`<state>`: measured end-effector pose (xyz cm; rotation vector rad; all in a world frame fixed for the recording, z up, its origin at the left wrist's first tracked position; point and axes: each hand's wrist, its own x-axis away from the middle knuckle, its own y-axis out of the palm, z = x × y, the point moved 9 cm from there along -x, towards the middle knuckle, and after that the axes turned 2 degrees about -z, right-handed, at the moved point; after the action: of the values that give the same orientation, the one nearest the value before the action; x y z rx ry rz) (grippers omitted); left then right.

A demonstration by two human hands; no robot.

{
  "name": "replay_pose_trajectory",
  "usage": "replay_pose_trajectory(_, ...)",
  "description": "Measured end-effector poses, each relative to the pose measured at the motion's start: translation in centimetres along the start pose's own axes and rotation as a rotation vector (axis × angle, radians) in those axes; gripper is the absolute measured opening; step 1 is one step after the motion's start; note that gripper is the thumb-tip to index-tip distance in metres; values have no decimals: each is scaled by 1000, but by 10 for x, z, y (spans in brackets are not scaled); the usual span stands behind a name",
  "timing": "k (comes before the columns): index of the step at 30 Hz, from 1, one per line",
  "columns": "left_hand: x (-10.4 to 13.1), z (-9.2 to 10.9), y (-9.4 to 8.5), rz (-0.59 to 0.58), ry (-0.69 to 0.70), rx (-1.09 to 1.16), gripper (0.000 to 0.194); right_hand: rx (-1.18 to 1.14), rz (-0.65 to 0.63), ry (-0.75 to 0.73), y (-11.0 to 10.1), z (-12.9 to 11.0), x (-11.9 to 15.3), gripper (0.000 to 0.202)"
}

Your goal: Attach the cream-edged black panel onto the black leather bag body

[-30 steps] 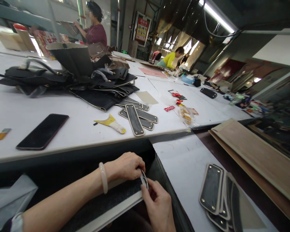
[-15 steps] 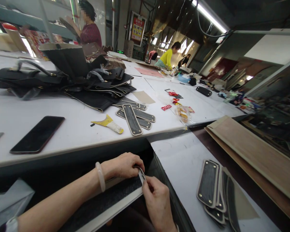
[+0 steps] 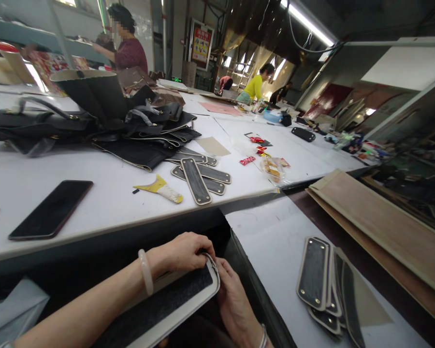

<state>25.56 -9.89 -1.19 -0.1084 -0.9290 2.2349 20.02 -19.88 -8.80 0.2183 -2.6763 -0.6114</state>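
Note:
A dark panel with a pale edge point(image 3: 174, 309) lies at the bottom centre, one rounded corner pointing up and right. My left hand point(image 3: 190, 251) is closed on its upper edge near that corner, with a pale bangle on the wrist. Against the outer side of the same corner, my right hand point(image 3: 235, 299) presses with bent fingers, its fingertips partly hidden behind the edge. Dark riveted strips point(image 3: 196, 181) lie on the white table beyond, beside a yellow-and-white tool point(image 3: 161, 188). More riveted strips point(image 3: 312, 273) are stacked at the right.
A black phone point(image 3: 52, 210) lies at the left of the white table point(image 3: 105, 212). Black bags point(image 3: 94, 106) are heaped behind it. Wrapped snacks point(image 3: 271, 169) lie farther back. Brown boards point(image 3: 380, 232) are at the right. Several people stand in the background.
The panel's corner now shows rounded and more fully. My right hand has shifted to the corner's outer side, its fingers less pinched over the edge. The view has moved slightly.

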Motion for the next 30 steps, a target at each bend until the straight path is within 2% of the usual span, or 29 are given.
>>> replay_pose_trajectory(5, 2, -3, -1, 6, -34, 14, 25, -172, -26, 157, 9, 20, 1, 39)
replay_pose_trajectory(8, 3, -4, -3, 15, -50, 19, 21, -207, -72, 206, 17, 18, 3, 40)
replay_pose_trajectory(13, 4, -2, -4, 13, -39, 28, 19, -48, -123, 102, 24, -1, 2, 29)
replay_pose_trajectory(20, 7, 0, -6, 42, -16, -8, 24, 467, -155, -59, 28, -21, 0, 36)
replay_pose_trajectory(26, 6, -1, -5, 41, -21, -22, 23, 617, -96, -112, 22, -27, -8, 39)
replay_pose_trajectory(30, 13, 1, -8, 26, -33, -1, 27, 596, -111, -118, 25, -29, -5, 40)
